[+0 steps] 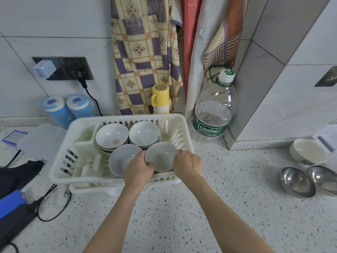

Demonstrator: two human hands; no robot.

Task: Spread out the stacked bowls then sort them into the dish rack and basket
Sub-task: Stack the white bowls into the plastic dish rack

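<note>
On speckled counter (218,207), tiled wall (54,24) behind.

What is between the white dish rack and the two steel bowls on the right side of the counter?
In the head view, only bare speckled counter lies between the dish rack and the two steel bowls. The water bottle stands farther back.
</note>
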